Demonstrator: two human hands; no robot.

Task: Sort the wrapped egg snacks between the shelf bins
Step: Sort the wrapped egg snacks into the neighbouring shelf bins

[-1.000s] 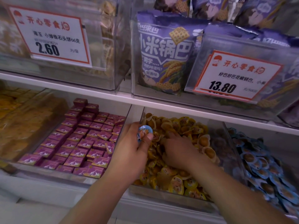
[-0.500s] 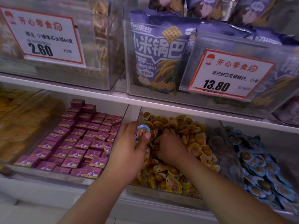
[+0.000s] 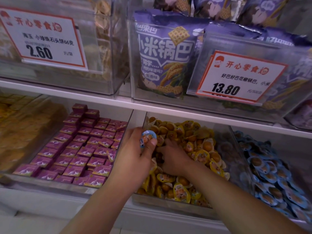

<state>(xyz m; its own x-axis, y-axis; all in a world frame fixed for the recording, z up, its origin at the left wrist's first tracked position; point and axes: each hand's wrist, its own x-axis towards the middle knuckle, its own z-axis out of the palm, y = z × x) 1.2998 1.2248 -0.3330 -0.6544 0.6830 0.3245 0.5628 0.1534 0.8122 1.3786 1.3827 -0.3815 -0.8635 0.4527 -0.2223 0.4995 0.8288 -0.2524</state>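
My left hand's fingers (image 3: 152, 143) pinch a blue-wrapped egg snack (image 3: 146, 137), held up over the left edge of the yellow-snack bin (image 3: 170, 202). My right hand (image 3: 173, 159) is sunk in the yellow pile, fingers curled down; whether they grip anything I cannot tell. The blue-snack bin (image 3: 273, 174) lies to the right, past the whole yellow bin, so I judge the right hand nearer it and a hand-over likely.
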